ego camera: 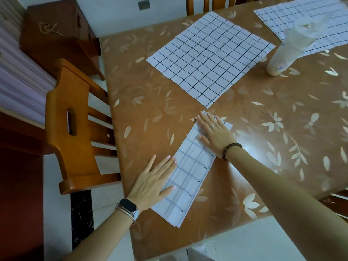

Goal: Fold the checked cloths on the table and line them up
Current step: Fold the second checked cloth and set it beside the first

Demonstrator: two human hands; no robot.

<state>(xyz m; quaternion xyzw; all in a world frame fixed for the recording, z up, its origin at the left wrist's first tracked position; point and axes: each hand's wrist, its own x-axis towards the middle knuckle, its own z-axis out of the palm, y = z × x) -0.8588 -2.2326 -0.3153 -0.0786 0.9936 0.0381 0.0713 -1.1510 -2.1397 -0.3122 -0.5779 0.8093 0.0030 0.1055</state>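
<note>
A white checked cloth folded into a long narrow strip (190, 174) lies slantwise near the table's front left edge. My left hand (154, 179) lies flat with straight fingers on the strip's near left side. My right hand (214, 133) presses flat on its far end. A second checked cloth (209, 57) lies spread out flat farther back. A third checked cloth (308, 21) lies spread at the far right corner, partly hidden by a bag.
The table (273, 113) has a brown flower-patterned cover. A tied clear plastic bag (290, 51) stands between the two spread cloths. A wooden chair (75, 129) sits at the table's left side, and a dark wooden cabinet (60, 36) stands behind it.
</note>
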